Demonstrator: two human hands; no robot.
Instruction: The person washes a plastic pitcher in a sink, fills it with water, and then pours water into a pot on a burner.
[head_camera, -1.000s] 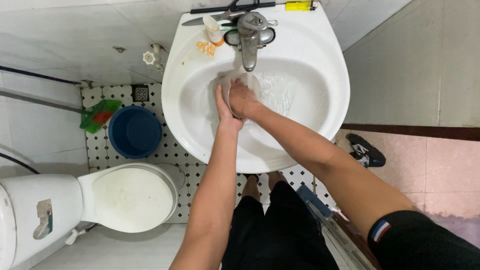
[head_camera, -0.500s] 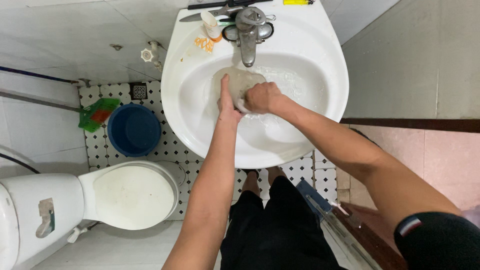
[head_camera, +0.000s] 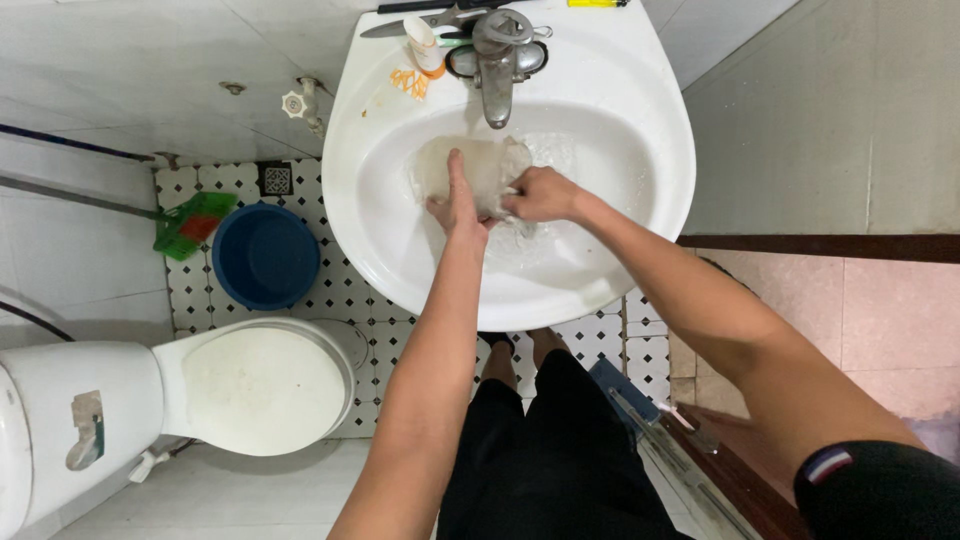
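Both my hands are in a white wash basin, under a metal tap with water running. My left hand lies flat against a pale, see-through container and props it from the left. My right hand is closed on the container's right side. Water splashes around the container and pools in the bowl below it.
On the basin's rim stand a small tube, scissors and an orange scrap. On the tiled floor to the left are a blue bucket, a green brush and a white toilet. A wooden threshold lies right.
My hands have shifted from rubbing together under the tap to holding the pale container, which has come up into the stream. The view has drifted slightly.
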